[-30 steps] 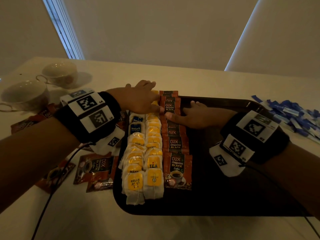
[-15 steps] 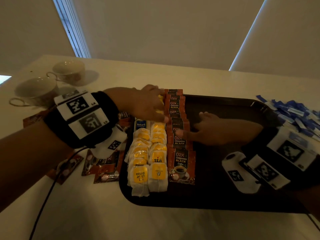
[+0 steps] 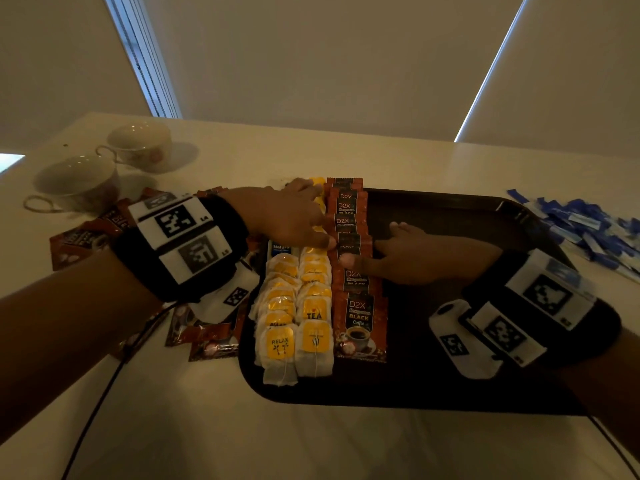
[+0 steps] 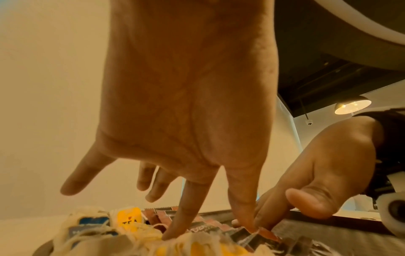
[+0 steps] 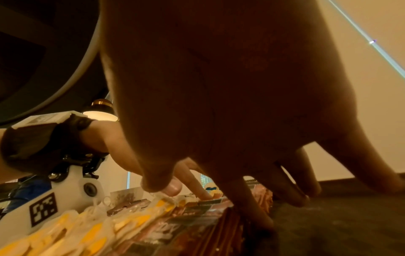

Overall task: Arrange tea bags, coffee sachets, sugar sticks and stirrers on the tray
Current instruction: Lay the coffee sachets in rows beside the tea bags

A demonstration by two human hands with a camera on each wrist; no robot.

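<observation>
Change: right hand (image 3: 412, 252) has slid nearer along the coffee sachets (image 3: 349, 237); row straighter.
Hands: both spread, left hand (image 3: 287, 216) opposite, fingertips pressing the row.

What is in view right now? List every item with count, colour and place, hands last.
dark rectangular tray: one, on the pale table.
white tea bags with yellow tags: two overlapping rows, tray's left part.
brown-and-black coffee sachets on the tray: one overlapping row, right of the tea bags.
loose brown coffee sachets: several, on the table left of the tray.
blue-and-white sugar sticks: a pile, table far right.
white teacups: two, far left.
left hand: fingers spread, touching the rows.
right hand: fingertips against the sachet row.
</observation>
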